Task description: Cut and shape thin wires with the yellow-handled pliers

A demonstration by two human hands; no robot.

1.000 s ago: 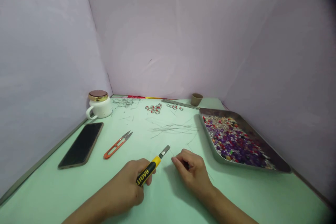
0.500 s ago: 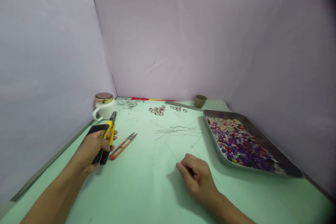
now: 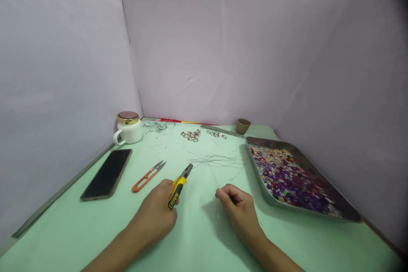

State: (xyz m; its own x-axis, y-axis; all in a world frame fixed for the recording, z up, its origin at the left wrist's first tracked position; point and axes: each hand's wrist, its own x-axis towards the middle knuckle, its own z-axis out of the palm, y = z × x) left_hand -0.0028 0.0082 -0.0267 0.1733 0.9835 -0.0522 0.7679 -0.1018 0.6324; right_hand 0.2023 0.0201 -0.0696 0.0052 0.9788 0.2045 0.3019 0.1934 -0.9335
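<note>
My left hand is wrapped round yellow and black pliers, whose jaws point up and to the right over the green table. To the right, my right hand pinches a thin wire between thumb and forefinger. Beyond both hands lies a loose bunch of thin wires. Orange thread snips rest left of the pliers. Further back sit small rings of red and clear beads.
At the left are a black phone and a white lidded mug. A metal tray of mixed beads stands at the right. Near the back wall are a small brown cup, long rods and tangled wire scraps.
My left hand has moved right with the pliers, from over the phone to near my right hand. The phone now shows fully. My right hand has barely moved.
</note>
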